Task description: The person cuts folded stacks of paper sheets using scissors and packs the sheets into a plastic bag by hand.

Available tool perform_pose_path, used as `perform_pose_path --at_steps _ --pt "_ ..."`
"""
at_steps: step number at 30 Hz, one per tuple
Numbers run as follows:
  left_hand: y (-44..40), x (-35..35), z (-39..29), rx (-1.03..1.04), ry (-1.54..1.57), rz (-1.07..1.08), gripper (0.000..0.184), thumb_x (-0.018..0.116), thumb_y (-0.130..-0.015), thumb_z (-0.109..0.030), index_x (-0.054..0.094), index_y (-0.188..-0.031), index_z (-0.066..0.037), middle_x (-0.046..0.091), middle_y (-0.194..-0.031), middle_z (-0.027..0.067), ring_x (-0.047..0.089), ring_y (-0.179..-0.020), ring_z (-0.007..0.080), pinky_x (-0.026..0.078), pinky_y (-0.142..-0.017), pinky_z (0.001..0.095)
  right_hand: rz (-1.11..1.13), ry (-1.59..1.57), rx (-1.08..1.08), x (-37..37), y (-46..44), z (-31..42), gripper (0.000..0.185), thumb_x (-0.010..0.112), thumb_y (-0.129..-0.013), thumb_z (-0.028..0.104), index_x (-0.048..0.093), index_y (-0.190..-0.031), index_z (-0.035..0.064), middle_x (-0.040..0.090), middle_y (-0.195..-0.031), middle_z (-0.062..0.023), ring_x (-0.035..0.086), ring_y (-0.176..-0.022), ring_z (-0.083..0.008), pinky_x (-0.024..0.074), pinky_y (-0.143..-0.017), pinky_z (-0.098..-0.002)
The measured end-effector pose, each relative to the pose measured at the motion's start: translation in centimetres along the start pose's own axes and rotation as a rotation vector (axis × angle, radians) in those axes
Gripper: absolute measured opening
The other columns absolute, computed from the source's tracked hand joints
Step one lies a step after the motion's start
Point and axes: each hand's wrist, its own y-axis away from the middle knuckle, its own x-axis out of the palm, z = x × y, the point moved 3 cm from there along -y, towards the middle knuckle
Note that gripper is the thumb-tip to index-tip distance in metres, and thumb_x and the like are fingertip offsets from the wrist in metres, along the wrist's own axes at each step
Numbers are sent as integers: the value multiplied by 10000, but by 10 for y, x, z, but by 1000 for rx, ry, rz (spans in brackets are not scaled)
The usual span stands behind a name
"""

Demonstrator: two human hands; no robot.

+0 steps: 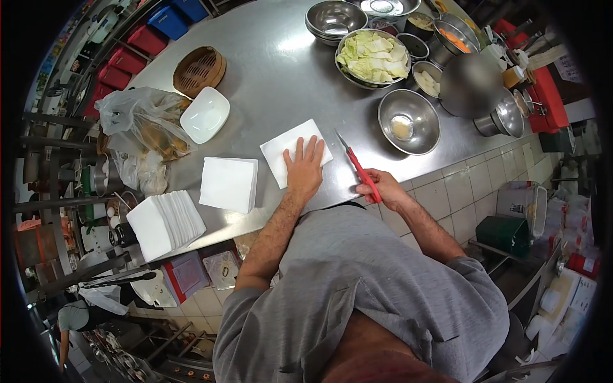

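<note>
My left hand (pixel 304 167) lies flat with spread fingers on a square stack of white paper (pixel 275 152) on the steel table. In my right hand (pixel 381 189), at the table's front edge, are red-handled scissors (pixel 361 169), their blades pointing away from me and looking closed. Left of my left hand sits a second white paper stack (pixel 227 184). Farther left, a thicker pile of white sheets (pixel 165 225) leans over in a fanned row. Beyond the scissors, to the right, stands a steel bowl (pixel 408 122) with a little pale content at its bottom.
A white square bowl (pixel 205 115), a bamboo steamer (pixel 199 71) and a plastic bag (pixel 143 118) stand at the left. At the back right are a bowl of cut cabbage (pixel 373 57), stacked steel bowls (pixel 336 20) and several pots. Another person (pixel 80 316) is at the lower left.
</note>
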Motion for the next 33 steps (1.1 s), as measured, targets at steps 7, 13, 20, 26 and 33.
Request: perform_pose_path --at_steps 7,13,20,26,33 --pt "-10 5 0 -87 3 -58 579 549 -788 -147 372 -1339 -103 344 -1403 87 266 -1308 332 207 -964 625 78 148 111 11 6 -1 736 575 -796 590 460 -1150 -45 510 -655 -16 525 -472 -82 440 -410 -207" --pt "-13 5 -3 -109 -7 -67 560 531 -797 -145 377 -1334 -93 352 -1396 90 279 -1295 334 216 -952 624 145 156 105 32 -7 9 785 541 -798 629 434 -1192 -41 494 -674 -18 507 -483 -85 421 -414 -220" --pt "-11 7 -3 -106 -25 -85 550 526 -803 -156 384 -1331 -97 349 -1395 84 283 -1290 328 214 -955 621 89 233 145 35 -9 13 758 518 -814 625 466 -1176 -40 482 -642 -16 493 -468 -85 410 -400 -221" --pt "-7 14 1 -63 9 -159 519 538 -789 -132 437 -1298 -107 401 -1368 39 310 -1281 309 194 -972 625 -10 265 65 39 -7 9 655 598 -796 567 547 -1052 -34 472 -560 5 472 -449 -79 384 -384 -231" --pt "-6 13 1 -31 -4 -203 487 539 -780 -98 477 -1263 -104 454 -1329 20 349 -1264 301 198 -971 633 -81 348 19 44 -6 11 617 631 -779 550 567 -985 -27 483 -561 -7 475 -463 -82 391 -395 -242"
